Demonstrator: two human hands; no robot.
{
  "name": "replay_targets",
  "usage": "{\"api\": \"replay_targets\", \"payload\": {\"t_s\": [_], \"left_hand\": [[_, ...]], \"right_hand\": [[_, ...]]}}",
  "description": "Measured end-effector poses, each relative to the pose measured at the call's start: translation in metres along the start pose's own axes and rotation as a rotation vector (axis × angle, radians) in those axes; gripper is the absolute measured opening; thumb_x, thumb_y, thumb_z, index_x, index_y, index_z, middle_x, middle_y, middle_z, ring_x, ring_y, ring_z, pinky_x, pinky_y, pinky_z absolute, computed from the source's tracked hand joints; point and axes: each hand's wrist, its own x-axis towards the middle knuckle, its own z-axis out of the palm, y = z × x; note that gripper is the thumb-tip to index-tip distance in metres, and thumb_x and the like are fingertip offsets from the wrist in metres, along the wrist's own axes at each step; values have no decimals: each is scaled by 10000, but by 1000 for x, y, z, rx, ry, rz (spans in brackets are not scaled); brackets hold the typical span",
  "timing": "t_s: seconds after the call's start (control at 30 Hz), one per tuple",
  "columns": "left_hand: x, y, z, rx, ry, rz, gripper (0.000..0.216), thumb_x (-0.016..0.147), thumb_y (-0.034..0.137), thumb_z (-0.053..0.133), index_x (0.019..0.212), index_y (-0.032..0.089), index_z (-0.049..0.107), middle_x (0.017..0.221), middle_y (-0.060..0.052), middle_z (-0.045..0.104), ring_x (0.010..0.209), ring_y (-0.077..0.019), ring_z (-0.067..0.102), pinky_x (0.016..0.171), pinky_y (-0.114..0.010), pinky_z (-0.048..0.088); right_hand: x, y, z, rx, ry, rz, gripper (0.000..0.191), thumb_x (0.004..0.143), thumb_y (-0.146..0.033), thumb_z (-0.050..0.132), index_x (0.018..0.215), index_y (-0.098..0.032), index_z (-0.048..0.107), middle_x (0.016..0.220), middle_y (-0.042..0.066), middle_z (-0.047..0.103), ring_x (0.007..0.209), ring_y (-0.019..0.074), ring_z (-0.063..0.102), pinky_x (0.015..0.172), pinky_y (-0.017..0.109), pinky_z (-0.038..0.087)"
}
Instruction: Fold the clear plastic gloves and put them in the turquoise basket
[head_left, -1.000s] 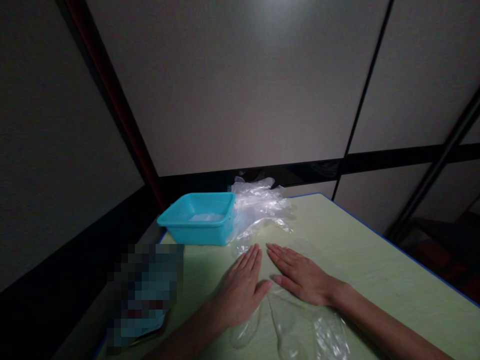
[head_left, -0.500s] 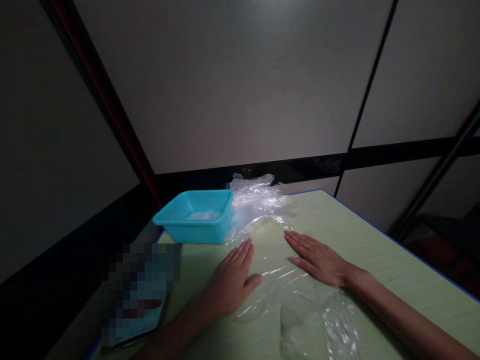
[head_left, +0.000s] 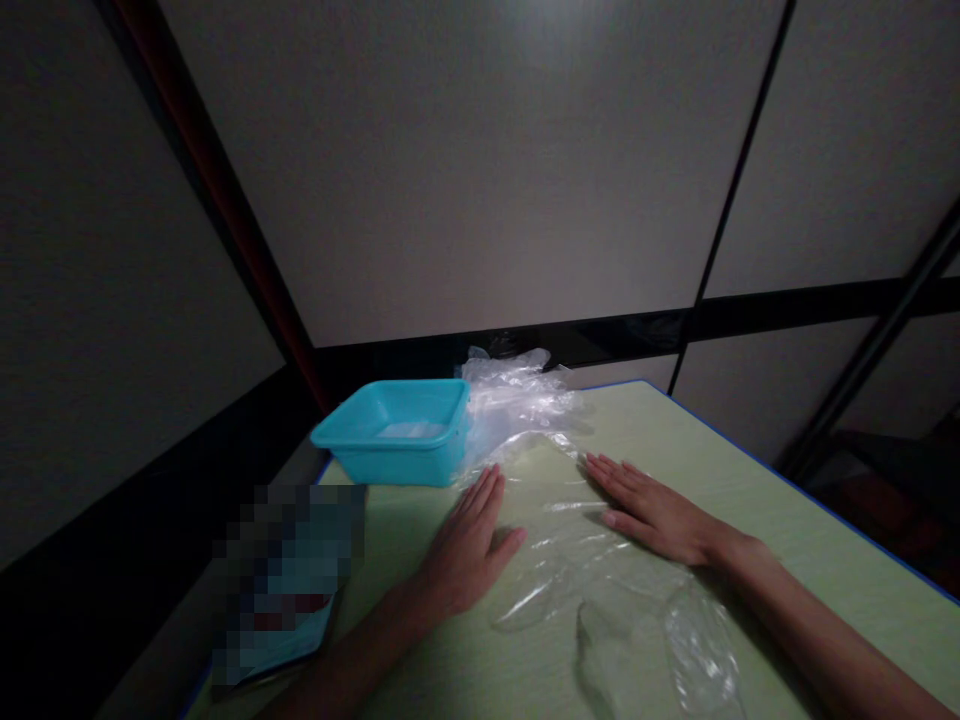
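My left hand (head_left: 469,545) lies flat with its thumb spread, at the left edge of a thin clear plastic piece (head_left: 559,560), which looks like a disposable glove. On the other side, my right hand (head_left: 652,508) also rests flat, fingers straight and together, on the plastic's right edge. The near end of the plastic is loose and crumpled towards me. Beyond both hands is a pile of clear disposable plastic gloves (head_left: 517,395). A turquoise plastic basin (head_left: 397,465) stands to the left of that pile, with something whitish in its bottom.
The pale green table (head_left: 750,520) has a blue edge. A flat item (head_left: 292,590), blurred out by pixels, lies at its left side beside my left forearm. Light cabinet panels (head_left: 495,180) with a black band rise right behind the table.
My right hand has slid slightly to the right. The clear plastic has shifted right too, and its near end lies differently. My left hand is almost where it was.
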Motion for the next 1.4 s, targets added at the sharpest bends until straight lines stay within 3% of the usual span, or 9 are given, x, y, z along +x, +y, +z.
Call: {"api": "replay_targets", "payload": {"t_s": [0.17,0.33,0.5,0.73,0.93,1.2,1.4], "left_hand": [[1,13,-2,-34,58,40,513,893,317,280,1333,59,232,1417,-125,180,1306,-182,119,1056,-375,203],[1,6,6,58,-31,93,519,880,306,315,1320,38,252,1395,-167,218,1292,-213,174,1044,-392,235],[2,-3,9,114,-47,145,535,866,316,361,1318,47,262,1383,-173,248,1284,-228,197,1046,-392,236],[-2,0,4,159,-17,177,528,884,338,319,1303,20,288,1378,-192,241,1281,-252,196,1025,-405,266],[-1,4,-2,200,-68,162,525,883,316,309,1311,13,276,1384,-189,215,1280,-257,197,1025,-405,259],[-1,2,-1,180,-62,166,513,882,311,313,1314,38,272,1386,-175,226,1282,-239,203,1026,-398,259],[-3,0,-1,157,-39,190,491,882,286,295,1309,45,277,1387,-169,232,1287,-230,191,1031,-401,249]], "right_hand": [[10,-28,-8,112,85,-48,629,882,-499,270,1381,-141,134,1430,72,127,1306,207,117,1069,391,161],[34,-69,-3,152,-17,-167,665,882,-519,228,1375,-79,148,1425,122,137,1304,204,129,1071,348,160],[51,-82,16,118,-50,-203,746,863,-552,235,1364,-8,135,1418,176,119,1307,229,91,1076,355,136],[41,-68,21,67,-58,-190,741,853,-574,225,1375,-58,122,1421,148,95,1309,213,79,1071,383,133],[21,-33,12,30,-87,-205,686,868,-536,253,1385,-120,75,1431,104,70,1309,200,76,1072,381,129],[-2,15,4,-64,-54,-25,645,881,-517,231,1379,-124,112,1425,91,112,1303,209,111,1064,412,156],[-8,27,7,-80,14,7,625,879,-519,246,1382,-179,100,1422,72,130,1296,216,139,1054,428,188]]}}
